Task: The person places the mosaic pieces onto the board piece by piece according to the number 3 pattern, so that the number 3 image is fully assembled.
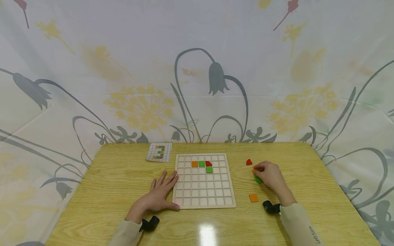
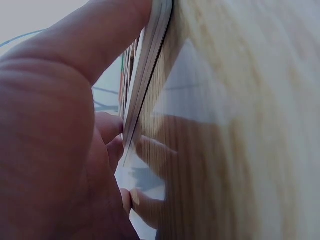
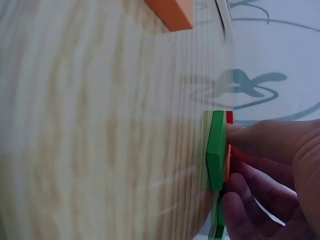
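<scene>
My left hand (image 1: 158,196) lies with spread fingers along the left edge of a wooden grid board (image 1: 200,207), thumb at its near corner. On the board sit an orange square tile (image 1: 195,164), two green tiles (image 1: 201,163) and a red rounded tile (image 1: 208,163). Right of the board, my right hand (image 1: 271,176) pinches an orange tile (image 1: 253,170) between thumb and fingers. Just below those fingertips lies a green tile (image 1: 257,180); the right wrist view shows a green tile (image 3: 216,150) in front of the orange one, with another partly hidden by the fingers.
A red rounded tile (image 1: 249,162) lies beyond the right hand, and an orange square tile (image 1: 253,197) nearer the front. A paper card (image 1: 150,154) with a printed coloured grid pattern lies at the back left of the wooden table (image 1: 123,177). Patterned fabric (image 1: 197,112) hangs behind.
</scene>
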Demonstrator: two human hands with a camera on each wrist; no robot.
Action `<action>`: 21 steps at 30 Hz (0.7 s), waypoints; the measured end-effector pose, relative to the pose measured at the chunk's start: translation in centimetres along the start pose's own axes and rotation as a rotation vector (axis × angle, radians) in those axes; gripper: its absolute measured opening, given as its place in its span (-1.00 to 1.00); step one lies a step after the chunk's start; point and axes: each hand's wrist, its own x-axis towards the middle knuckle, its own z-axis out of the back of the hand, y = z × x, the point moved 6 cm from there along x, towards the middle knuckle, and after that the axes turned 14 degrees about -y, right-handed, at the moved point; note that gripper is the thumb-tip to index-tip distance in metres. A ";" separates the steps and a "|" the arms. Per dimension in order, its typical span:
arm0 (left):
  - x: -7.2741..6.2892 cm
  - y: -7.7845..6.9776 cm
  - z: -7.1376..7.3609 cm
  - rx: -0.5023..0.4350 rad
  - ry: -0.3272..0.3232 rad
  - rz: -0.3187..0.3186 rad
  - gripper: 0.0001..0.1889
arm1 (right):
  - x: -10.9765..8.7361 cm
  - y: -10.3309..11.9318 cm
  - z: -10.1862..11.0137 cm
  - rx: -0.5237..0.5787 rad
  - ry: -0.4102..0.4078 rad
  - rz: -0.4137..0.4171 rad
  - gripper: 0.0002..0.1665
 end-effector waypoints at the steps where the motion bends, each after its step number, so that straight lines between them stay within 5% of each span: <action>1: 0.0 0.0 0.0 0.001 0.000 0.000 0.15 | 0.0 0.0 0.0 -0.002 0.002 -0.008 -0.77; 21: 0.0 0.1 -0.1 -0.002 0.002 0.006 0.14 | 0.0 0.0 -0.6 0.032 0.023 -0.089 -0.71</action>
